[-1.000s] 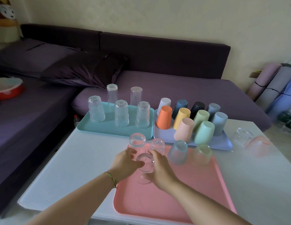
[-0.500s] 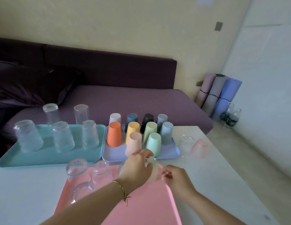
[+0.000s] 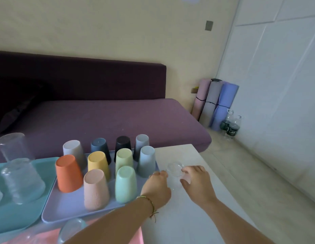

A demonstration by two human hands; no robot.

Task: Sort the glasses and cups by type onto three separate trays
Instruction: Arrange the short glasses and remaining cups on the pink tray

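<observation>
Reaching toward the centre right of the frame, your two hands meet at a clear glass (image 3: 174, 173) that stands upside down on the white table (image 3: 188, 221), just right of the lavender tray (image 3: 65, 208). Your left hand (image 3: 157, 188), with a bracelet (image 3: 149, 203) at the wrist, has its fingertips against the glass's left wall. The thumb is hidden, so you cannot tell whether that hand grips or only touches. Your right hand (image 3: 197, 184) is on the other side, its fingers and thumb curled round a pink glass (image 3: 187, 179). Only a pale patch of it shows between them, just beside the clear one.

On the lavender tray, ten coloured cups (image 3: 68, 173) stand upside down in rows, filling the middle of the frame. At the left edge, the teal tray (image 3: 16, 219) carries inverted ribbed glasses (image 3: 21, 180). At the bottom, part of the pink tray (image 3: 137, 237) shows beneath your left forearm, with a blurred glass (image 3: 72, 228) on it.

Across the upper left runs a purple sofa (image 3: 118, 120). In the right middle, rolled mats (image 3: 214, 103) lean in the corner, with bottles (image 3: 230, 125) on the floor beside them.
</observation>
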